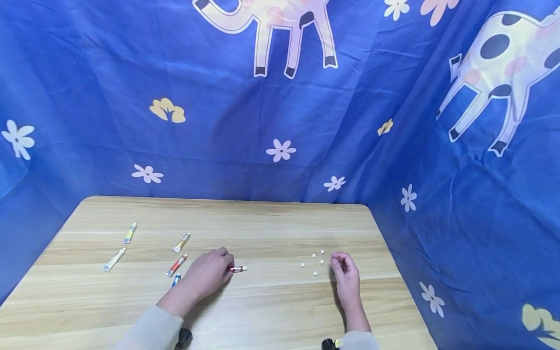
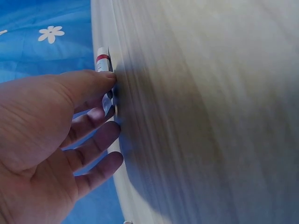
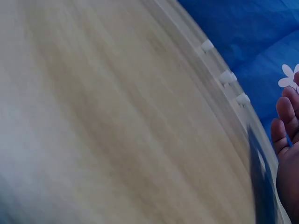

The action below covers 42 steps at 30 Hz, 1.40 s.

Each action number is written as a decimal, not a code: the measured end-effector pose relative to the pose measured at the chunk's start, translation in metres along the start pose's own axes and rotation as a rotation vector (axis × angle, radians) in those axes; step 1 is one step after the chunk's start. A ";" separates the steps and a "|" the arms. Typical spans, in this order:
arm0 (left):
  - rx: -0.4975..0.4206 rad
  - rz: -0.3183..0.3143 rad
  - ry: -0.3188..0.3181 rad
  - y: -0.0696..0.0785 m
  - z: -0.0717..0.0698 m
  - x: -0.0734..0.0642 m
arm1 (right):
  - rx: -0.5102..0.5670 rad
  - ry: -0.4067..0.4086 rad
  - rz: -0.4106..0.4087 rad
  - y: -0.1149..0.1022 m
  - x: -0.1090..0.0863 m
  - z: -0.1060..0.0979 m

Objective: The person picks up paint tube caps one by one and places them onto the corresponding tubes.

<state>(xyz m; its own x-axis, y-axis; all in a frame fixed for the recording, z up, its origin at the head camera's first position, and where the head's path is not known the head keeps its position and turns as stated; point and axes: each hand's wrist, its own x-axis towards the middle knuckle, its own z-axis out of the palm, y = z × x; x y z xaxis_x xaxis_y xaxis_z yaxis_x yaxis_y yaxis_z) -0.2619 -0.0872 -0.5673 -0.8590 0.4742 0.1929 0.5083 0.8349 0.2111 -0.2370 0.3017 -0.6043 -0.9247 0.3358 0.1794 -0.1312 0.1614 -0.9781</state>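
Note:
My left hand (image 1: 209, 273) is low over the table, its thumb and fingers pinching a small paint tube (image 1: 237, 269). The tube's white end points right, away from the palm. In the left wrist view, a dark red band circles this paint tube (image 2: 103, 59) near the white end; the thumb covers its middle. To the right, my right hand (image 1: 347, 277) hovers over the wood with fingers loosely bent and nothing visible in them. Just left of its fingertips lie several small white caps (image 1: 315, 273), scattered on the table. Some white caps (image 3: 227, 77) also show in the right wrist view.
Several more paint tubes lie left of my left hand: a red one (image 1: 177, 265), a blue one (image 1: 176, 279) partly behind the forearm, a gold one (image 1: 181, 242), a yellow one (image 1: 130, 233) and a pale one (image 1: 114, 259). Blue patterned cloth (image 1: 218, 146) hangs behind the wooden table (image 1: 271, 311).

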 end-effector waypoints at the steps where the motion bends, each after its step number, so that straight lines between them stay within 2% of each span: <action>1: 0.002 0.000 0.000 -0.001 0.001 0.001 | -0.013 0.000 -0.001 0.001 0.000 -0.001; 12: 0.005 -0.008 -0.026 0.000 -0.002 0.008 | -0.163 -0.034 0.015 0.008 0.014 -0.007; 21: 0.008 0.015 -0.013 -0.006 0.001 0.018 | -0.201 -0.057 0.056 0.017 0.021 -0.010; 27: -0.012 0.009 -0.015 -0.011 0.003 0.024 | -0.256 -0.096 0.084 0.019 0.026 -0.010; 35: -0.018 -0.027 -0.041 -0.017 0.004 0.030 | -0.330 -0.151 0.083 0.020 0.030 -0.011; 42: -0.058 -0.028 -0.044 -0.020 0.007 0.036 | -0.371 -0.168 0.065 0.021 0.033 -0.010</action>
<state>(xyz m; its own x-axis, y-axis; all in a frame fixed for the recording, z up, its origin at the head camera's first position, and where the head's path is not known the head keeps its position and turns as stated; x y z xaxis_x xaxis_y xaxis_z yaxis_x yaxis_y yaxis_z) -0.3032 -0.0855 -0.5710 -0.8741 0.4639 0.1442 0.4857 0.8308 0.2717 -0.2661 0.3255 -0.6176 -0.9764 0.2049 0.0682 0.0392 0.4788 -0.8770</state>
